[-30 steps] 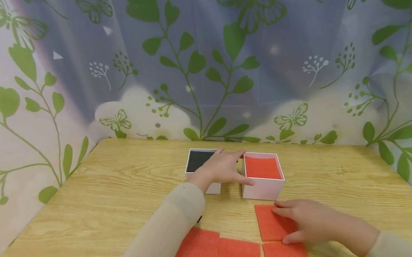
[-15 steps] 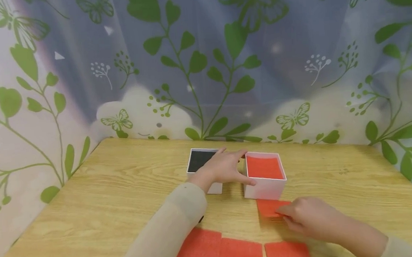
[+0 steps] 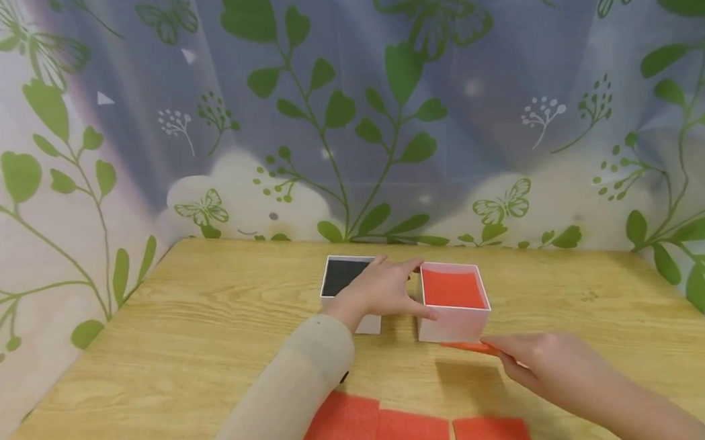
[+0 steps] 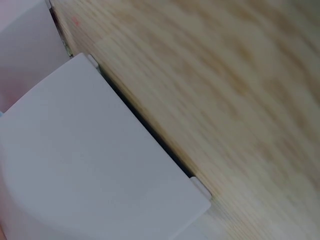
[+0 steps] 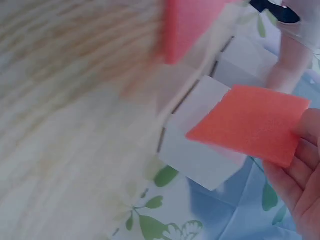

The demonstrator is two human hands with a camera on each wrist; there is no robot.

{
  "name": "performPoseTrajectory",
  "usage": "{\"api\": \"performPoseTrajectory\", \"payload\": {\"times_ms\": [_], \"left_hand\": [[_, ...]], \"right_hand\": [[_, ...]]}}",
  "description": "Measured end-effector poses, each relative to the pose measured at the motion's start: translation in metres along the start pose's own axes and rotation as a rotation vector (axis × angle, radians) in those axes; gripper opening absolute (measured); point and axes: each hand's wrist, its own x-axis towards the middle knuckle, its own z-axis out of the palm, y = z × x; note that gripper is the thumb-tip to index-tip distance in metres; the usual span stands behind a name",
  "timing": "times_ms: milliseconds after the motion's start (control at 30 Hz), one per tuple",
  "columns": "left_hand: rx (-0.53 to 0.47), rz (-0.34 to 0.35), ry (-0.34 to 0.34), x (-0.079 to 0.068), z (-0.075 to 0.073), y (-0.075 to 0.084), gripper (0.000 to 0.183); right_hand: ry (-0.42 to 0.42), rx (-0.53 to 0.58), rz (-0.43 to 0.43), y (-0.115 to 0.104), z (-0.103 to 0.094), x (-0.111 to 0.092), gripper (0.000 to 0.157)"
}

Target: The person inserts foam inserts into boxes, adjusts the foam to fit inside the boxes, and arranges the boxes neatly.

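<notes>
My right hand [image 3: 555, 366] pinches one edge of a thin red square sheet [image 5: 250, 122], thumb on one side and fingers on the other. In the head view the sheet appears nearly edge-on, above the table in front of a white box [image 3: 452, 325] with red sheets [image 3: 452, 289] inside. My left hand [image 3: 381, 291] spreads its fingers between that box and a second white box [image 3: 368, 324] holding black material [image 3: 339, 276]. Its thumb lies along the near left corner of the red-filled box, and a fingertip is at the far left corner. The left wrist view shows a plain white box wall [image 4: 95, 145].
Several red squares [image 3: 413, 435] lie at the table's near edge, partly cut off by the frame. The left sleeve [image 3: 284, 392] crosses over the wooden table [image 3: 155, 366]. Behind the table hangs a leaf-patterned curtain [image 3: 348, 146].
My right hand has picked the upper right red square off the table, raised it and tipped it nearly edge-on below the box. My left hand stays in place.
</notes>
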Motion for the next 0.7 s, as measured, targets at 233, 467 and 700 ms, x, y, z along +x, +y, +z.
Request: {"api": "performPoseTrajectory", "payload": {"times_ms": [233,467,700], "left_hand": [[0.007,-0.001,-0.012,-0.002,-0.002,0.002,0.103],[0.013,-0.019,-0.024,-0.002,-0.001,0.001,0.103],[0.017,-0.009,-0.020,-0.001,-0.002,0.000,0.103]], "right_hand": [[0.098,-0.025,0.002,-0.003,-0.014,0.007,0.053],[0.140,-0.036,0.017,-0.002,-0.024,0.013,0.051],[0.244,-0.126,-0.013,-0.002,-0.032,0.021,0.046]]}}
